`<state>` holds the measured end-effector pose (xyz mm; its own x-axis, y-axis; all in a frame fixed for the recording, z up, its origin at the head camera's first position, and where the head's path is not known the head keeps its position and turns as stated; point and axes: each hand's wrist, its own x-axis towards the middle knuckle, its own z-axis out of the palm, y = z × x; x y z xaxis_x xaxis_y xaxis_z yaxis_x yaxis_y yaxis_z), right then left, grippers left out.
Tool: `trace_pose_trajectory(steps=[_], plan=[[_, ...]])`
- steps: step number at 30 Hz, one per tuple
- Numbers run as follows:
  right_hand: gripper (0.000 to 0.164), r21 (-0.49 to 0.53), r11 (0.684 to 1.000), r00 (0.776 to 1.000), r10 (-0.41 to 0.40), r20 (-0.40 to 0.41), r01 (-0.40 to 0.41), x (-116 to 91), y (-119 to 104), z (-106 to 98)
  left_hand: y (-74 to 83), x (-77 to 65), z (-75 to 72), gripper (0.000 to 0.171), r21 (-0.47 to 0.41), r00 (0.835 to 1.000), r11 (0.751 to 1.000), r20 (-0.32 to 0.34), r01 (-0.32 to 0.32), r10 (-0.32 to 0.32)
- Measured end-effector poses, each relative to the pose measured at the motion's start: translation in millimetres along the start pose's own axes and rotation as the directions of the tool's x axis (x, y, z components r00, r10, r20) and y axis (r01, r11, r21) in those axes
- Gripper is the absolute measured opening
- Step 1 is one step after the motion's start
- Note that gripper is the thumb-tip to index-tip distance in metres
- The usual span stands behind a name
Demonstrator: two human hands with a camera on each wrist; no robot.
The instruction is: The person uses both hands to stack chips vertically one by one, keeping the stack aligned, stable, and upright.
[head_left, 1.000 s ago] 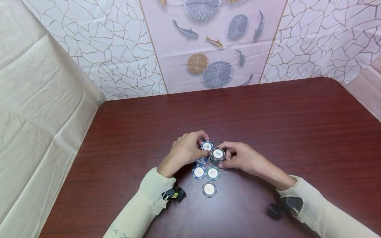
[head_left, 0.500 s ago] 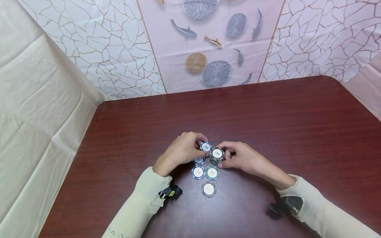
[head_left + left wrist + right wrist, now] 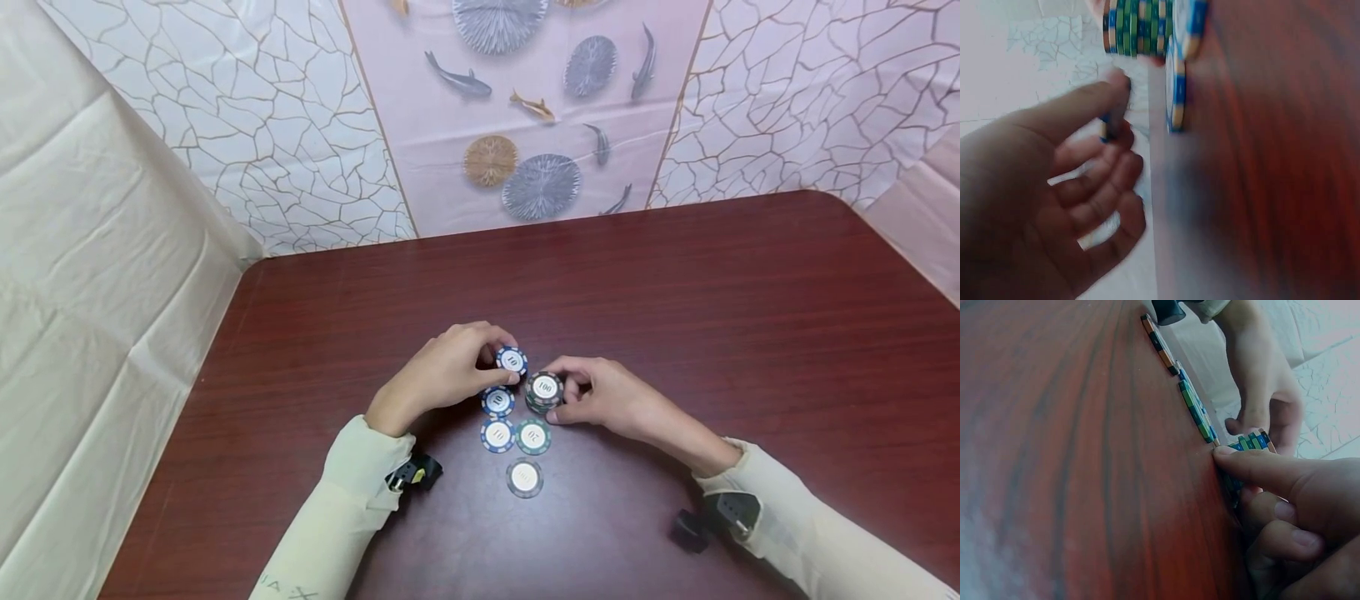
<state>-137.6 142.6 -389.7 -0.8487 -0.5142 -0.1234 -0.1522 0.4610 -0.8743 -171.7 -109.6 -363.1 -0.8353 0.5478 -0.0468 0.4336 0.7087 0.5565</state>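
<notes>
My left hand (image 3: 442, 367) pinches a blue poker chip (image 3: 512, 360) marked 10 between thumb and fingers; the left wrist view shows it held off the table. Beside it, my right hand (image 3: 618, 400) grips a stack of chips (image 3: 544, 390), its thumb and index finger against the side. A dark chip marked 100 tops that stack, and green edges (image 3: 1138, 28) show below. Nearer me lie a blue 10 chip (image 3: 498, 402), another blue 10 chip (image 3: 498, 435), a green 20 chip (image 3: 533, 436) and a grey-rimmed chip (image 3: 525, 477) with a faint number.
The dark red wooden table (image 3: 675, 283) extends all around the chips. Behind it hangs a patterned cloth (image 3: 543, 187) with fish and round leaf shapes, and a cream cloth (image 3: 112, 292) drapes along the left side. Each sleeve carries a black wrist device (image 3: 731, 517).
My left hand has moved left with the pinched blue chip, away from the stack. More of the blue chip beneath it now shows. My right hand stays at the stack.
</notes>
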Motion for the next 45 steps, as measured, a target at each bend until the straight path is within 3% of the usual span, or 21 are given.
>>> trace_pose_trajectory(steps=[6, 13, 20, 36, 45], plan=[[0.041, -0.012, 1.000, 1.000, 0.004, -0.001, -0.004, -0.7, 0.8, -0.3, -3.1, -1.5, -2.3, 0.033, -0.046, 0.992, 0.994, -0.071, -0.103, 0.099], [0.039, -0.012, 1.000, 1.000, -0.001, 0.003, 0.001, -0.1, 1.1, -0.6, 2.0, -2.5, -0.9, 0.032, -0.060, 0.983, 0.984, -0.087, -0.168, 0.162], [0.031, -0.034, 0.999, 1.000, 0.017, 0.014, -0.016, 1.5, 2.8, -0.7, 10.5, -1.0, 4.2, 0.035, -0.043, 0.974, 0.974, -0.057, -0.223, 0.220], [0.032, -0.021, 1.000, 1.000, -0.005, 0.013, 0.005, -2.1, -0.1, -2.7, 21.6, -0.3, 13.3, 0.043, 0.035, 0.987, 0.986, -0.003, -0.162, 0.162], [0.035, -0.016, 1.000, 1.000, 0.000, 0.016, 0.001, -2.1, 0.1, -2.6, 22.1, -2.1, 7.8, 0.045, 0.085, 0.983, 0.980, 0.047, -0.181, 0.178]])
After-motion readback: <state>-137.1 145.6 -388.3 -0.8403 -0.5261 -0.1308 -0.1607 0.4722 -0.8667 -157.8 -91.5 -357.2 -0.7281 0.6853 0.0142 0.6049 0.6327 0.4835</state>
